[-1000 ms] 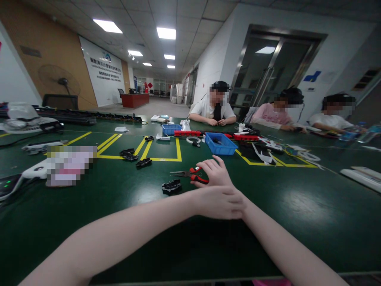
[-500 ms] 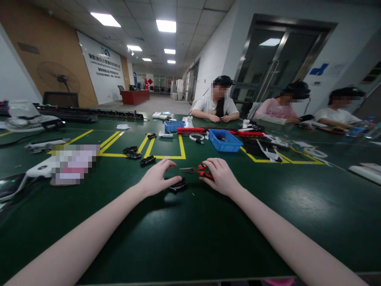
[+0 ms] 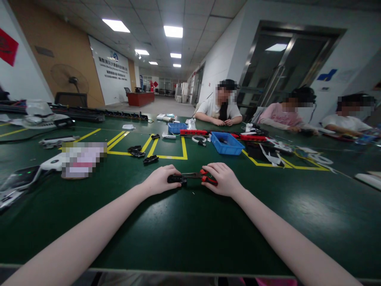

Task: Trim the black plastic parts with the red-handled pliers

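Observation:
My left hand point(image 3: 162, 179) grips a small black plastic part point(image 3: 177, 180) between thumb and fingers, just over the green table. Red-handled needle-nose pliers point(image 3: 210, 180) are in my right hand point(image 3: 222, 178), their jaws pointing left. The jaw tips reach the upper side of the black part; I cannot tell whether they are closed on it. Several similar black parts point(image 3: 151, 159) lie beyond my left hand, near the yellow tape lines.
A blue bin point(image 3: 226, 143) stands beyond my right hand, with a smaller blue bin point(image 3: 177, 127) farther back. Red strips point(image 3: 253, 138) and a white cable point(image 3: 199, 139) lie near them. At left are white devices point(image 3: 55, 161). A person point(image 3: 222, 107) sits across the table point(image 3: 190, 234), two others to the right.
My left hand has closed on the black part, which lay under its open fingers before. The pliers have come in to the part. The view has shifted slightly.

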Available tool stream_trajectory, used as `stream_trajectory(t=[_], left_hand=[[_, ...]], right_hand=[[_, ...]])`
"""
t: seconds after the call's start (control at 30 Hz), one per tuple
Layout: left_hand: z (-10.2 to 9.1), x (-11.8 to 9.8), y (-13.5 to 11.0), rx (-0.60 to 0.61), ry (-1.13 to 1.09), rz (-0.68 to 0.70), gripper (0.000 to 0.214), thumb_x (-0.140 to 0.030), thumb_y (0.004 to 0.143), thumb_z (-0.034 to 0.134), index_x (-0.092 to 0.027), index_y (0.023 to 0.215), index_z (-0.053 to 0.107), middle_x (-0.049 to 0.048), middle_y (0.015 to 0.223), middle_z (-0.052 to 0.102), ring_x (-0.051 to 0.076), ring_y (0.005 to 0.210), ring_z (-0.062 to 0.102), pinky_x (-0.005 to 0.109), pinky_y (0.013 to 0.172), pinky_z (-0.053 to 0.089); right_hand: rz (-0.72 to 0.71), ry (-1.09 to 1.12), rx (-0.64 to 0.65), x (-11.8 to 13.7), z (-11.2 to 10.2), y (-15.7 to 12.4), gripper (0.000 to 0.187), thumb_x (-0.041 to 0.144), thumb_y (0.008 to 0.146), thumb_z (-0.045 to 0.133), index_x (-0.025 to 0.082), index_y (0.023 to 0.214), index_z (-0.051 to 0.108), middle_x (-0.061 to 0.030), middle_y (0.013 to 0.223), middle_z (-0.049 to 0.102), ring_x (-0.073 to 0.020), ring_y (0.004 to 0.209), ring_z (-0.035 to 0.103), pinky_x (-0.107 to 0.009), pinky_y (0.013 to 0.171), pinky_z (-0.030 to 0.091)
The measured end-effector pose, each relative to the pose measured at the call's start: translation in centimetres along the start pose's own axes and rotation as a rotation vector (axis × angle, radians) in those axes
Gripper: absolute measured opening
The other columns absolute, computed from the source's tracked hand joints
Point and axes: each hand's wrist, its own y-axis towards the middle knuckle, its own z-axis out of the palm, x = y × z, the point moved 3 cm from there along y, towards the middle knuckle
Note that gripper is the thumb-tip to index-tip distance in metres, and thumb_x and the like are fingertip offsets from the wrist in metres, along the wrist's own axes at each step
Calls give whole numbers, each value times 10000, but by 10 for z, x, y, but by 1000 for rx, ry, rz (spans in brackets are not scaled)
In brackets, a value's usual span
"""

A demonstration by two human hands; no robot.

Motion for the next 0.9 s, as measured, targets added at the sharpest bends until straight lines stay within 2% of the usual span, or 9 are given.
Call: stream_trajectory(t=[0.23, 0.7, 0.9], left_hand=[[6, -3, 3, -8, -60, -3, 256, -361, 817, 705, -196, 1005, 654, 35, 999, 644, 208, 905, 626, 311, 794, 489], [8, 3, 5, 11, -188, 5, 285, -360, 785, 732, -178, 989, 653, 54, 1033, 631, 212, 927, 614, 332, 842, 482], [10, 5, 5, 13, -182, 15, 302, -371, 779, 736, -173, 987, 641, 49, 1003, 632, 210, 914, 615, 318, 811, 476]], right_hand=[[-40, -3, -13, 5, 0, 0, 464, 496, 856, 601, 155, 1170, 622, -140, 1073, 667, -251, 926, 617, -392, 777, 491], [-20, -12, -11, 6, -2, -2, 429, 463, 842, 626, 179, 1164, 616, -138, 1132, 647, -251, 959, 640, -388, 787, 523], [-12, 3, -3, 6, -1, -2, 407, 454, 816, 650, 186, 1121, 614, -122, 1099, 623, -219, 870, 651, -359, 757, 547]])
